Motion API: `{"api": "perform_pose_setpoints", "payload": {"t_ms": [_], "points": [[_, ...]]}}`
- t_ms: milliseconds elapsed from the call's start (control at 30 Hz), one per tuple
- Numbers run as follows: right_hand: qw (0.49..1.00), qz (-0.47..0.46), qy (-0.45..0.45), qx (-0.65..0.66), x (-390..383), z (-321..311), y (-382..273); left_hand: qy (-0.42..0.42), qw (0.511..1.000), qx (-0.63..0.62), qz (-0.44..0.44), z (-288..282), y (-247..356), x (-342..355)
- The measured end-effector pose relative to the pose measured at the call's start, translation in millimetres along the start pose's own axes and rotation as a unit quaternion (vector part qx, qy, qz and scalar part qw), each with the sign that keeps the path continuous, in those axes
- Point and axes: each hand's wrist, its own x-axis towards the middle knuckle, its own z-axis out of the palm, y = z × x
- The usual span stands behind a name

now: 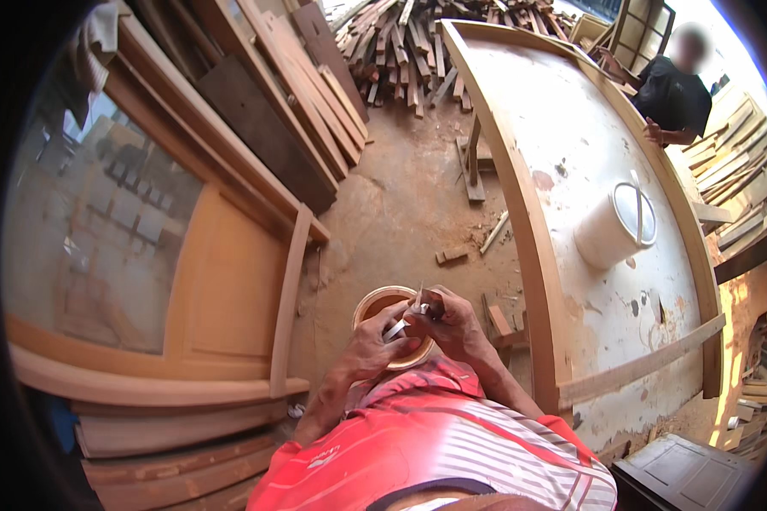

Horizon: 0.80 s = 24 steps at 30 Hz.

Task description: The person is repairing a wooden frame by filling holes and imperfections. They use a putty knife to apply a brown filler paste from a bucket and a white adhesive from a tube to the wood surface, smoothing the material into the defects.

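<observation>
Both my hands are close together just in front of my body, over a round tub (pixel 375 298) with a pale rim and a reddish-brown inside. My left hand (pixel 375 345) is closed on a small white strip (pixel 395 330), which shows between its fingers. Almost touching it, my right hand (pixel 456 324) is closed, its fingertips pinched together. A thin, pale, pointed piece (pixel 421 294) sticks up at the right fingertips, beside something small and dark. What exactly the right hand grips is too small to make out.
To the right is a large wooden frame (pixel 520 187) around a stained white board, with a white lidded bucket (pixel 601 230) on it. Another person (pixel 673 98) stands at its far side. A glazed wooden door (pixel 234 272) leans left. Planks and a scrap-wood pile (pixel 409 51) lie beyond.
</observation>
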Motion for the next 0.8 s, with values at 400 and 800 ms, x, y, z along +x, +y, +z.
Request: {"api": "perform_pose_setpoints", "payload": {"t_ms": [400, 800], "points": [[0.966, 0.042, 0.248, 0.050, 262.3, -142.7, 66.7, 0.121, 0.961, -0.190, 0.160, -204.3, 51.4, 256.3], [0.794, 0.236, 0.461, -0.319, 346.4, -267.7, 132.8, 0.016, 0.917, -0.204, 0.343, -307.0, 121.8, 561.2]]}}
